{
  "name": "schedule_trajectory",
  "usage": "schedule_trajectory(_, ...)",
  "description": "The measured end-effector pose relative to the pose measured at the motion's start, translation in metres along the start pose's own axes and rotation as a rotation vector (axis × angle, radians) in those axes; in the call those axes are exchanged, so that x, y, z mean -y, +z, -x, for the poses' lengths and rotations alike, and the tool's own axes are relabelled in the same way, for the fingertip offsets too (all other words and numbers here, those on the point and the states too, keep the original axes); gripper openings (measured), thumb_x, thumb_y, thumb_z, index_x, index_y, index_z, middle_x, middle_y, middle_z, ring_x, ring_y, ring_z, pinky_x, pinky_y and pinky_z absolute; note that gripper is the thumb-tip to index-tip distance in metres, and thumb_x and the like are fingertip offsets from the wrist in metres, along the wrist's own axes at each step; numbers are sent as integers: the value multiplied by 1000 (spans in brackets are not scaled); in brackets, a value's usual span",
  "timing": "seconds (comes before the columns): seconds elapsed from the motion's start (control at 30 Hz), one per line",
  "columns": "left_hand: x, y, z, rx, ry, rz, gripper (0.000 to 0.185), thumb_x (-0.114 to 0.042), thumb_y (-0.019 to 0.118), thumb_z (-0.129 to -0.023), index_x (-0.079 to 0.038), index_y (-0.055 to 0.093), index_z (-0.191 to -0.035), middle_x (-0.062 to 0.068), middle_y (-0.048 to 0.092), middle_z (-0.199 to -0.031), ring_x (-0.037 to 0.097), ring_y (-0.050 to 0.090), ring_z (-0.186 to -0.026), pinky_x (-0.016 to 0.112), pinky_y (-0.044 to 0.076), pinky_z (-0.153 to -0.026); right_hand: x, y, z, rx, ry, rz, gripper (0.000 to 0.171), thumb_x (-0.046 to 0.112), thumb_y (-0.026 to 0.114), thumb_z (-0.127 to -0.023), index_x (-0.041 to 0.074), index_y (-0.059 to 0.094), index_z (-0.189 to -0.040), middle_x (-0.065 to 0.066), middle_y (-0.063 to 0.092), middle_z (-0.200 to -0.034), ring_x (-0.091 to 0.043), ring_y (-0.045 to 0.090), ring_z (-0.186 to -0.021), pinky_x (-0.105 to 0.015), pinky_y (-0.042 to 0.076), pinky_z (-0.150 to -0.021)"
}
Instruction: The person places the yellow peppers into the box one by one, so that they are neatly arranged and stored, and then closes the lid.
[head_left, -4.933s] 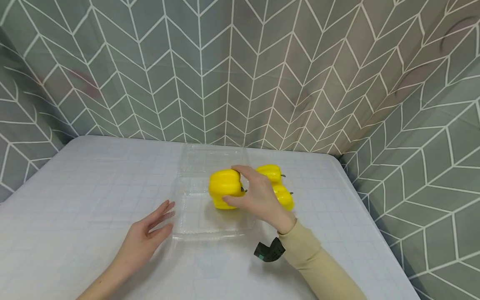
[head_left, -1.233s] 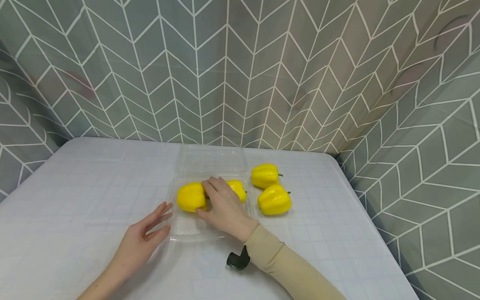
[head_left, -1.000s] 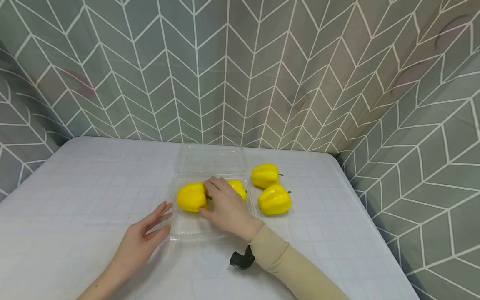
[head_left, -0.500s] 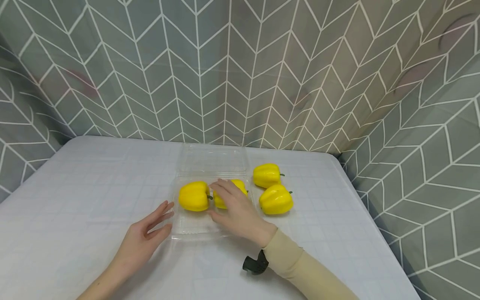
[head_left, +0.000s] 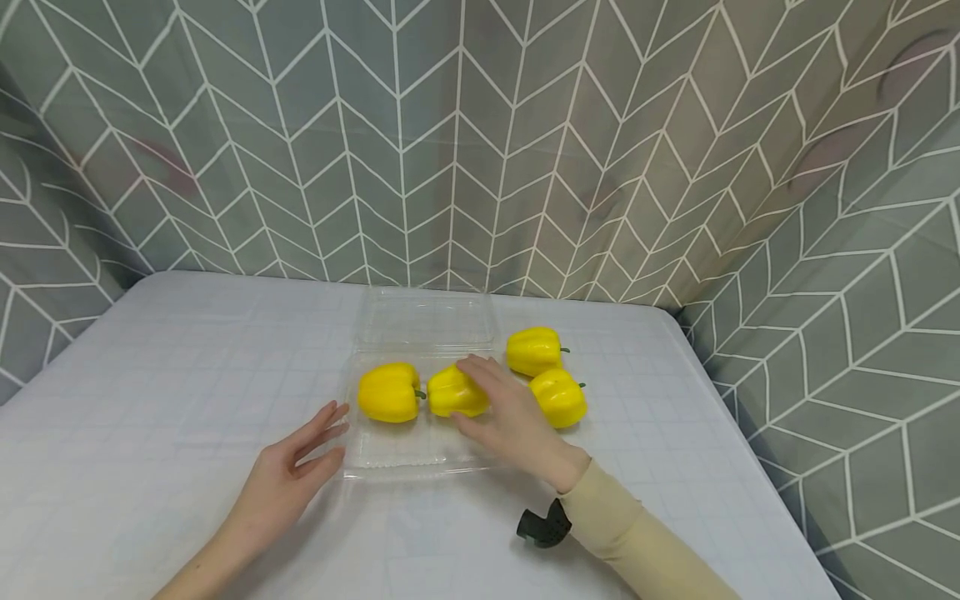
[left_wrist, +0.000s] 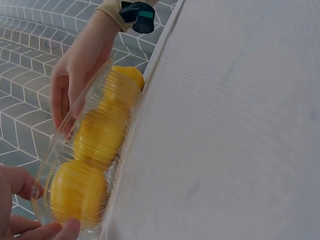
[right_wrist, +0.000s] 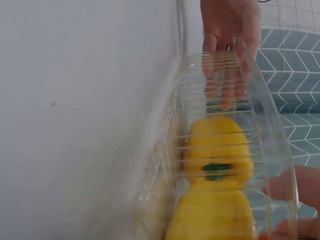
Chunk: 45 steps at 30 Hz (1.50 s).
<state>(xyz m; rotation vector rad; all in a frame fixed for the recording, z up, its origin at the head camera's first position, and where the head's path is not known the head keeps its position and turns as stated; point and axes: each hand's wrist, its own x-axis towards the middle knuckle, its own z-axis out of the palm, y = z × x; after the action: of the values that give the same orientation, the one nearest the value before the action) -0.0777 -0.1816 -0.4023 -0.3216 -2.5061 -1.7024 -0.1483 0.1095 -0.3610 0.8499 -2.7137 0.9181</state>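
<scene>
Two yellow bell peppers lie side by side in a clear plastic clamshell container (head_left: pixel 397 460): the left pepper (head_left: pixel 388 392) in full sight, the right pepper (head_left: pixel 452 392) partly covered by my right hand (head_left: pixel 521 425). That hand hovers over the container's right side, thumb and fingers spread and relaxed, holding nothing. My left hand (head_left: pixel 288 471) is at the container's left wall, fingers loosely extended with their tips at the rim. Through the ribbed wall in the left wrist view, yellow peppers (left_wrist: pixel 79 192) show in a row. The right wrist view shows a green stem (right_wrist: pixel 216 171) through the plastic.
Outside the container on its right lie two more yellow peppers, a back one (head_left: pixel 533 350) and a front one (head_left: pixel 561 400) partly behind my right hand. The container's lid (head_left: pixel 427 321) lies folded back toward the patterned curtain (head_left: pixel 450 167). A white cloth covers the table (head_left: pixel 187 375).
Earlier my right hand carried a pepper over the container and set it down at the left. It has since released that pepper and moved right over the other one. My left hand stays put.
</scene>
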Motion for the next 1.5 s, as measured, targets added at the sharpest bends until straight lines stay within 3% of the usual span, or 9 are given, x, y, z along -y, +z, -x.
schedule_trajectory(0.23,0,0,0,4,2,7,62,-11,64,-99,1,35,-153,16,50,-149,-12,54,-120,9,50,-90,-8,-6,7,-13,3,-34,61,22,78,-87,6,54,-141,-15,50,-149,-33,43,-142,-49,32,-120)
schedule_trajectory(0.43,0,0,-1,3,3,11,62,-12,63,-99,1,36,-153,18,50,-149,-11,54,-120,9,50,-90,-13,-12,12,-36,11,-18,59,20,79,-86,6,56,-139,-14,52,-147,-30,47,-139,-49,39,-116)
schedule_trajectory(1.17,-1,1,0,-9,14,-11,61,-11,64,-99,1,37,-152,17,52,-148,-10,55,-120,8,49,-90,-38,-36,26,-112,35,14,53,15,77,-87,6,58,-136,-8,61,-138,-28,54,-132,-48,43,-112)
schedule_trajectory(1.5,-1,0,0,-4,3,-2,61,-12,64,-99,-1,37,-153,19,51,-148,-11,55,-120,8,50,-90,-53,-57,34,-30,85,30,57,14,78,-86,6,56,-138,-10,57,-142,-33,52,-134,-51,43,-112)
